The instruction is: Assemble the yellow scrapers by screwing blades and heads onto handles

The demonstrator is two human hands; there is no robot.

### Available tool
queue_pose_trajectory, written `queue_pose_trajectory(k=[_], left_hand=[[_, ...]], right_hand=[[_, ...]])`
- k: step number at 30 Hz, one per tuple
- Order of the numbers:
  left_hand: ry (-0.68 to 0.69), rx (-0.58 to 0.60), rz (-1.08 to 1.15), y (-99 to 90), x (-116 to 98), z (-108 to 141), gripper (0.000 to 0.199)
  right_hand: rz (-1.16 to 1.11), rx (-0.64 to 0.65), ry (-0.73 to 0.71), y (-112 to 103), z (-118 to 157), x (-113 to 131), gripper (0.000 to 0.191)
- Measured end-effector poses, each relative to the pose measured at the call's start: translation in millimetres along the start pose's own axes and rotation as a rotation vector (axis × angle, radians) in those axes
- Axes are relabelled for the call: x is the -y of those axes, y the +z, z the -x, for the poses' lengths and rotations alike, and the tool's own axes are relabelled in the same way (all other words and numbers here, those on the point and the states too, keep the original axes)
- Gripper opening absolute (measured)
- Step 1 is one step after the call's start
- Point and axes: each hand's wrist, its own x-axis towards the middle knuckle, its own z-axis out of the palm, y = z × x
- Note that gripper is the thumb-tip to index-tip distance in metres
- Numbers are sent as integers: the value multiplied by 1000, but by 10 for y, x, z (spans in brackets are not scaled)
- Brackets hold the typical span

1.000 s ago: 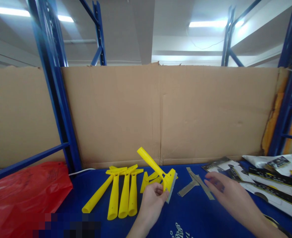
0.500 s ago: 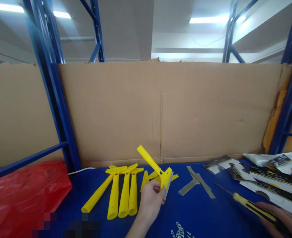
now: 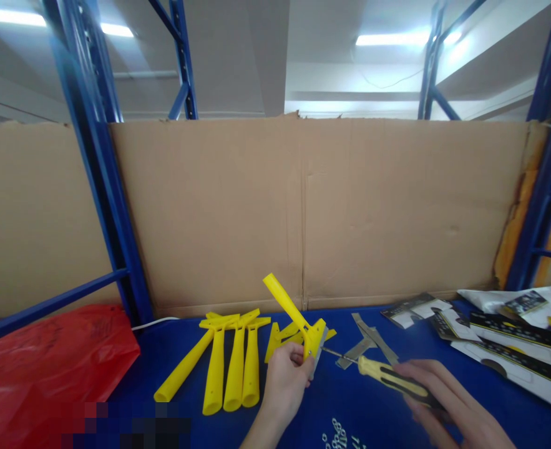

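My left hand (image 3: 288, 377) pinches a yellow scraper (image 3: 285, 298) by its head, with the handle slanting up to the left. A grey metal blade (image 3: 321, 354) runs along the scraper's right edge. In my right hand (image 3: 443, 399) is a screwdriver (image 3: 392, 378) with a cream and black handle, its shaft pointing left. The screwdriver's tip reaches the scraper head near the blade; whether it sits in a screw is too small to tell. Behind my left hand lie yellow scraper heads (image 3: 275, 340), partly hidden.
Several yellow handles (image 3: 214, 368) lie left of my hands. Grey blades (image 3: 364, 346) cross on the blue surface (image 3: 373, 411). Small washers and screws (image 3: 336, 433) lie at the front. Printed cards (image 3: 504, 362) are at right, a red bag (image 3: 78, 355) at left, cardboard (image 3: 228, 212) behind.
My right hand has brought the screwdriver leftward, from apart at the right to the scraper head. My left hand holds the scraper almost in the same place.
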Motion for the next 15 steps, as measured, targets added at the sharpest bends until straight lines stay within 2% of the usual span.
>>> queue_pose_trajectory(k=[3,7,15], left_hand=[[20,5,1,4,-4,7,14],[23,5,-11,9,1,12,15],[105,21,-64,9,125,-48,11]], right_hand=[[8,8,-49,37,-53,59,22],[25,9,-41,60,-22,44,23],[-11,38,-75,75,-70,100,23]])
